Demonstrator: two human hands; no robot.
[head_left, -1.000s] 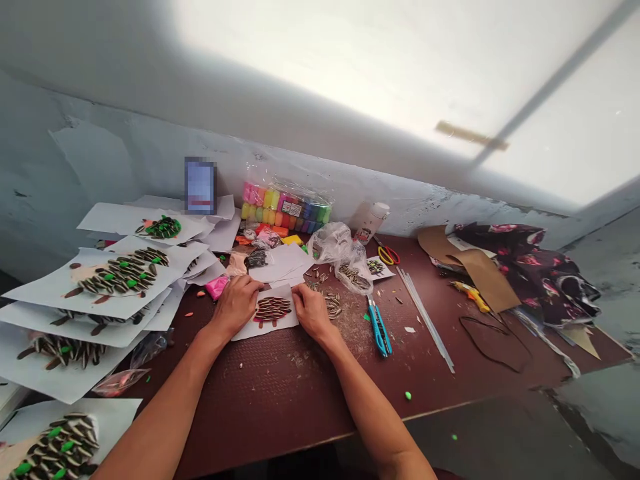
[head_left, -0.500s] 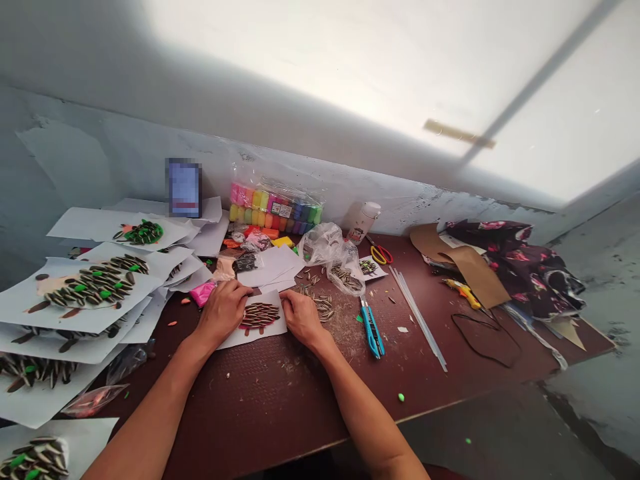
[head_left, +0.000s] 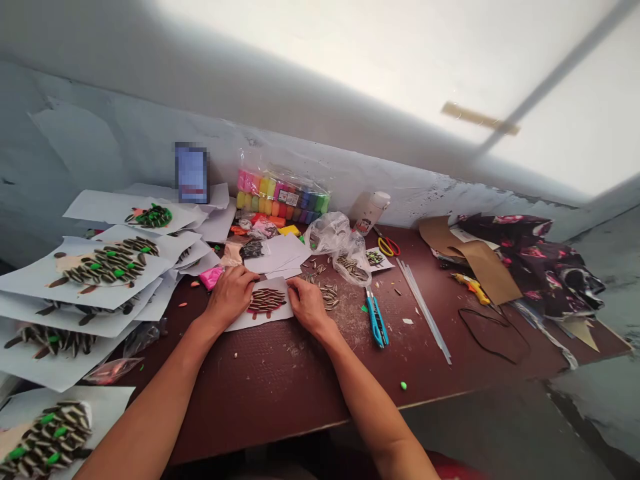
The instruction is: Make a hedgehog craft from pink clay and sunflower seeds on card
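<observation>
A small white card (head_left: 260,320) lies on the dark red table, bearing a pink shape covered with striped seeds (head_left: 267,301) and small brown feet below. My left hand (head_left: 231,297) rests on the card's left side, its fingers bent together near the seeds; what they pinch, if anything, is too small to tell. My right hand (head_left: 306,304) is at the card's right edge, thumb and fingertips closed on that edge. Loose seeds (head_left: 330,296) lie just right of my right hand. Behind the card are blank white sheets (head_left: 280,253).
Finished seed pictures (head_left: 107,267) are stacked at the left. Behind stand a phone (head_left: 192,175), a bag of coloured clay (head_left: 283,197) and a bottle (head_left: 373,212). To the right lie a blue cutter (head_left: 377,322), scissors (head_left: 388,246), clear sticks (head_left: 425,312) and a yellow glue gun (head_left: 471,288).
The camera view has shifted, so the table items appear slightly displaced. Both hands stay at the card, with little visible change in their grip.
</observation>
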